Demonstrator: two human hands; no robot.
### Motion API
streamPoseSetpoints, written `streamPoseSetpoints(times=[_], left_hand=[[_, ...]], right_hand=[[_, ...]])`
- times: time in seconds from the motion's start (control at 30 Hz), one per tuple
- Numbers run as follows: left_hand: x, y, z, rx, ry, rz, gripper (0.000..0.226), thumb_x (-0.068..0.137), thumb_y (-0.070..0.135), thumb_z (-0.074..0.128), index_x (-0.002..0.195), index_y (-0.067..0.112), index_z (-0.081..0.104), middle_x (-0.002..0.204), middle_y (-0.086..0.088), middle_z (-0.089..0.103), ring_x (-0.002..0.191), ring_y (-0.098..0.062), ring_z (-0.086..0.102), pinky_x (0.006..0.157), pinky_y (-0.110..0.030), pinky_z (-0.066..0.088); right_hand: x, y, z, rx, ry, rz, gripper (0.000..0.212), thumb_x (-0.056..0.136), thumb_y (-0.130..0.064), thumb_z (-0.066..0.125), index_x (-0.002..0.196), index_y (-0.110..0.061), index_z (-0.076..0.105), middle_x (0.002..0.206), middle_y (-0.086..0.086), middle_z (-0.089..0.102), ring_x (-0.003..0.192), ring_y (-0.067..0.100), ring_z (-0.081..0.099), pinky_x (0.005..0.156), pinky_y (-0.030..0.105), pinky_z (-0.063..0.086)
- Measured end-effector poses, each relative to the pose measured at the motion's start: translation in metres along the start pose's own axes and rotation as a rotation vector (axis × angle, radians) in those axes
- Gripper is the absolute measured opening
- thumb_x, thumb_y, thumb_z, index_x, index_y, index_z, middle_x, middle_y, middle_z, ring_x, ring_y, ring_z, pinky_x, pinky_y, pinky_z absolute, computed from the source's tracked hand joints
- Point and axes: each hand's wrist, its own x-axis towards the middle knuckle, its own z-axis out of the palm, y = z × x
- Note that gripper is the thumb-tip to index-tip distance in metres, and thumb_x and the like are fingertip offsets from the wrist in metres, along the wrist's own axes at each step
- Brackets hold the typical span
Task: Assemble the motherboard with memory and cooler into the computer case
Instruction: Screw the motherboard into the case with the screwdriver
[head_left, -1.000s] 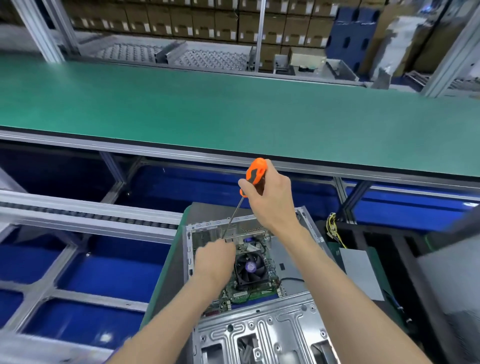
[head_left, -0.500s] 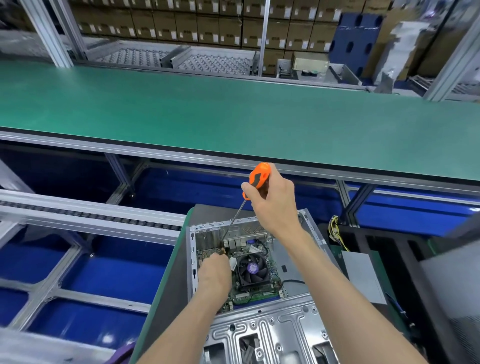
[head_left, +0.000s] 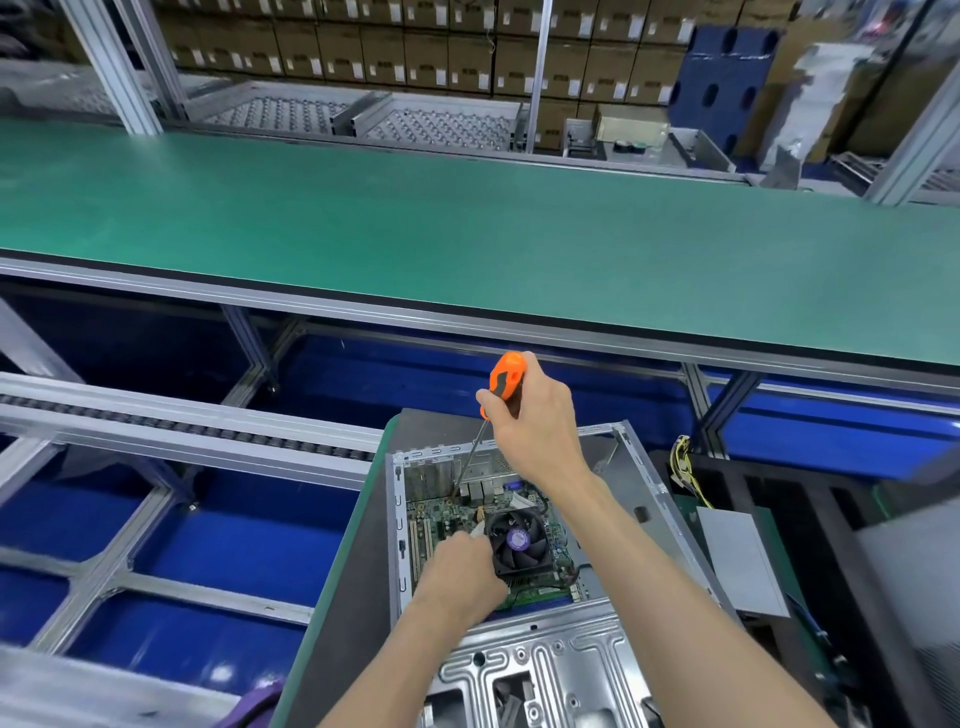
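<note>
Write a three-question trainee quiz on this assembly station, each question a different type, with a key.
1. True or false: the right hand grips the orange-handled screwdriver.
2. The cooler fan sits: A) on the green conveyor belt; B) on the motherboard inside the computer case; C) beside the case.
3. Fill in: the left hand is down on the ____, beside the fan.

Key: 1 true; 2 B; 3 motherboard.

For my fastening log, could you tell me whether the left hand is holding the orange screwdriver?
No, the right hand grips the orange screwdriver; the left hand rests beside the cooler fan.
</note>
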Motion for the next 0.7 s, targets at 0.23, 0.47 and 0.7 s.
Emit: streamPoseSetpoints(times=[0.23, 0.47, 0.7], left_hand=[[0.0, 0.0, 0.001, -0.052, 0.028, -0.097, 0.014, 0.076, 0.009, 0.049, 0.066, 0.015, 0.043, 0.071, -0.002, 0.048, 0.057, -0.014, 0.046, 0.047, -0.027, 0.037], [0.002, -0.001, 0.002, -0.049, 0.023, -0.107, 0.011, 0.078, 0.006, 0.047, 0.069, 0.012, 0.047, 0.072, -0.003, 0.047, 0.067, -0.023, 0.053, 0.058, -0.032, 0.044], [0.004, -0.002, 0.004, -0.066, 0.044, -0.129, 0.013, 0.082, 0.005, 0.045, 0.073, 0.012, 0.052, 0.068, -0.001, 0.048, 0.06, -0.017, 0.048, 0.052, -0.029, 0.039]], right_hand=[[0.002, 0.002, 0.007, -0.005, -0.035, 0.039, 0.025, 0.093, -0.029, 0.067, 0.089, -0.024, 0.042, 0.064, -0.011, 0.048, 0.055, 0.005, 0.046, 0.054, 0.013, 0.029], [0.008, 0.0, 0.01, -0.025, -0.08, 0.0, 0.032, 0.09, -0.024, 0.07, 0.097, -0.028, 0.039, 0.063, -0.009, 0.05, 0.054, 0.006, 0.048, 0.052, 0.017, 0.03], [0.032, -0.027, 0.0, -0.413, -0.226, -0.256, 0.026, 0.079, -0.015, 0.066, 0.092, -0.023, 0.045, 0.086, 0.0, 0.052, 0.065, 0.029, 0.052, 0.059, 0.035, 0.049]])
